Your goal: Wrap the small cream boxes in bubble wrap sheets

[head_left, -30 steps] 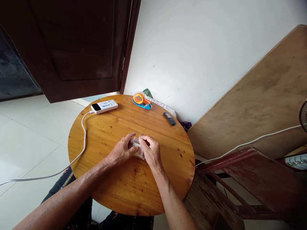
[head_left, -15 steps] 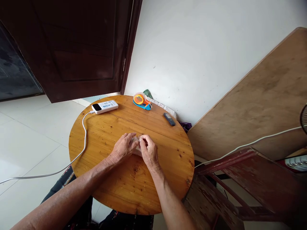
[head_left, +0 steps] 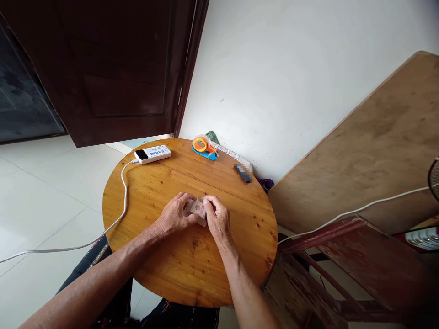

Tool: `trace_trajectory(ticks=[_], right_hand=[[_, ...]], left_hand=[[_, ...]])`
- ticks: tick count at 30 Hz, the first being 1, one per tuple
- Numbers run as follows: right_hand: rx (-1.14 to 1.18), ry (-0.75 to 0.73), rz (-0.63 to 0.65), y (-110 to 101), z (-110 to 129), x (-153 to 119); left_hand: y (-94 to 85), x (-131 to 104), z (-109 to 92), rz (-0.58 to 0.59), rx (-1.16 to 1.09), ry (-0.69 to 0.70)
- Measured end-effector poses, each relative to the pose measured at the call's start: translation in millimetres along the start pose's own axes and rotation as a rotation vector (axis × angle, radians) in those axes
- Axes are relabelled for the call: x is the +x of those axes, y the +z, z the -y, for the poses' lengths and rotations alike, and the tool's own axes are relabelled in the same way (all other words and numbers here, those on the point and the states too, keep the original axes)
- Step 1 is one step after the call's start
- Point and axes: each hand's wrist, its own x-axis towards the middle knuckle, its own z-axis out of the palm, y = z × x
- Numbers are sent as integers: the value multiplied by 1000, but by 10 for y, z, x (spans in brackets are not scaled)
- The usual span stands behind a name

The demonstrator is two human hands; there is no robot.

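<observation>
A small pale box [head_left: 198,208] with a red emblem and red print on top is between my hands, over the middle of the round wooden table. My left hand [head_left: 177,212] curves round its left side, thumb at the near edge and fingers at the far edge. At the right end, my right hand [head_left: 217,216] pinches the box with thumb and bent fingers. The box's right end and far edge are partly hidden by the fingers. I cannot tell whether its underside touches the table.
On the round table [head_left: 137,210], a white power bank [head_left: 152,154] with a plugged-in white cable [head_left: 124,192] lies at the far left. A tape dispenser [head_left: 205,147] and a blurred dark object [head_left: 243,173] lie near the wall. A reddish wooden chair [head_left: 363,260] stands at the right.
My hands have drawn apart slightly, the left thumb moving down to the near edge. The box's printed top, covered before, now shows. The view has shifted a little.
</observation>
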Motion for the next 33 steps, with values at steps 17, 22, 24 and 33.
trace_trajectory(ticks=[17, 22, 24, 33], right_hand=[[-268, -535, -94, -93, -72, 10], [-237, -514, -66, -90, -69, 6], [-224, -521, -69, -89, -69, 5], [-187, -532, -63, -105, -41, -1]], left_hand=[[18, 35, 126, 21, -111, 4], [12, 31, 123, 23, -94, 10], [15, 30, 130, 23, -107, 9], [40, 21, 199, 3, -115, 49]])
